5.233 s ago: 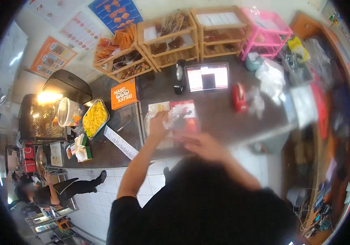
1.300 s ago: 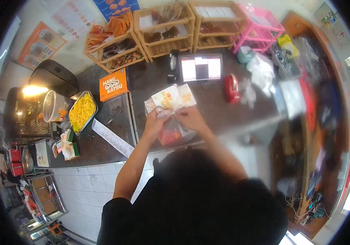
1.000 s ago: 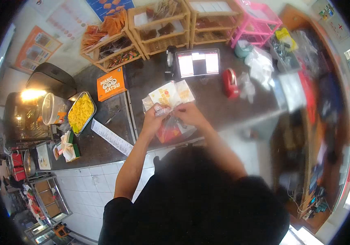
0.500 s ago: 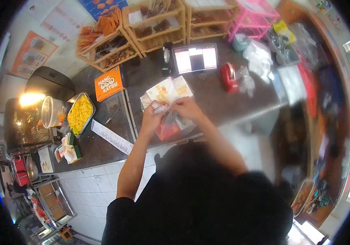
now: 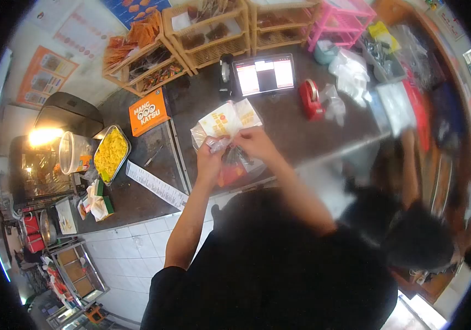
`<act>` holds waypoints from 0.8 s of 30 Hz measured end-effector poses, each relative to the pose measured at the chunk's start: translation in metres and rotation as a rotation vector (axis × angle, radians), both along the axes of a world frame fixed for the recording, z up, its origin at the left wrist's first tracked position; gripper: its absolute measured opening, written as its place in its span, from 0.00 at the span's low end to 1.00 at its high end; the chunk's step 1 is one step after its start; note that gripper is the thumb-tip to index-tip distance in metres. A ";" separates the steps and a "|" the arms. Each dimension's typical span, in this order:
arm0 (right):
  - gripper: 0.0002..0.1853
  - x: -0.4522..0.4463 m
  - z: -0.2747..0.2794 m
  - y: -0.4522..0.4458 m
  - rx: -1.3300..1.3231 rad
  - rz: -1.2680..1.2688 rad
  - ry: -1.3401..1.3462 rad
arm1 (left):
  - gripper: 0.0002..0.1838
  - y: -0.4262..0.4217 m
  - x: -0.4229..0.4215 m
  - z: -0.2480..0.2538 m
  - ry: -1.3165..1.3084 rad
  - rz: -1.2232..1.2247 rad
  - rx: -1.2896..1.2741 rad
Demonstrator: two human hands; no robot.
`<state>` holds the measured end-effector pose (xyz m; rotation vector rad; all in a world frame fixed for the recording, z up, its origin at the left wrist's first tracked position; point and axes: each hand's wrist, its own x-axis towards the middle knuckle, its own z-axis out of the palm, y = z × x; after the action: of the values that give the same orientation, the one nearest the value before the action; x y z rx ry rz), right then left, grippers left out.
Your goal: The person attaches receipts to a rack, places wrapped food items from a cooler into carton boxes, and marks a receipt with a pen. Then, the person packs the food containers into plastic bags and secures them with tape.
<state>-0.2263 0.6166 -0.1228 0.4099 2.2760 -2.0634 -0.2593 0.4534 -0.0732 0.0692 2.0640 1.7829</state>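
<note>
A clear plastic bag point(image 5: 245, 171) stands on the dark counter in front of me, with something red showing through its near side. White food packaging with yellow print point(image 5: 220, 122) shows at its far side; whether all of it is inside, I cannot tell. My left hand point(image 5: 210, 159) is closed around the bunched top of the bag. Close beside it, my right hand point(image 5: 253, 144) pinches the same gathered plastic. The fingertips of both hands nearly meet and partly hide the plastic between them.
A lit tablet point(image 5: 264, 75) and a red tape dispenser point(image 5: 312, 100) stand behind the bag. To the left lie an orange box point(image 5: 148, 112), a tray of yellow food point(image 5: 110, 154) and a long receipt point(image 5: 156, 186). Another person's arm point(image 5: 409, 168) reaches to plastic bags point(image 5: 395, 108) at right.
Another person has come in at the right, an arm stretched to the counter's plastic bags. My hands keep hold of the bag top with little movement; the view has shifted slightly.
</note>
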 end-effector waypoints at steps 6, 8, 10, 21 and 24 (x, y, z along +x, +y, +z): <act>0.16 -0.001 0.009 0.002 0.134 0.113 -0.070 | 0.07 -0.005 -0.001 0.005 -0.040 -0.027 0.082; 0.16 -0.004 0.010 0.000 0.145 0.104 -0.111 | 0.07 -0.007 -0.003 -0.001 -0.041 -0.053 0.044; 0.17 -0.007 0.002 0.000 0.097 0.078 -0.149 | 0.06 -0.008 -0.003 0.000 -0.027 -0.058 0.010; 0.11 -0.007 -0.002 -0.002 0.174 0.096 -0.036 | 0.04 -0.011 -0.007 -0.020 -0.040 -0.101 0.211; 0.10 0.001 0.004 -0.006 0.091 0.043 0.023 | 0.04 -0.010 -0.008 -0.013 -0.042 -0.114 0.167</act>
<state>-0.2250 0.6109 -0.1183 0.3404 2.3769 -1.9606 -0.2678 0.4435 -0.0863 0.1919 1.8408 1.8653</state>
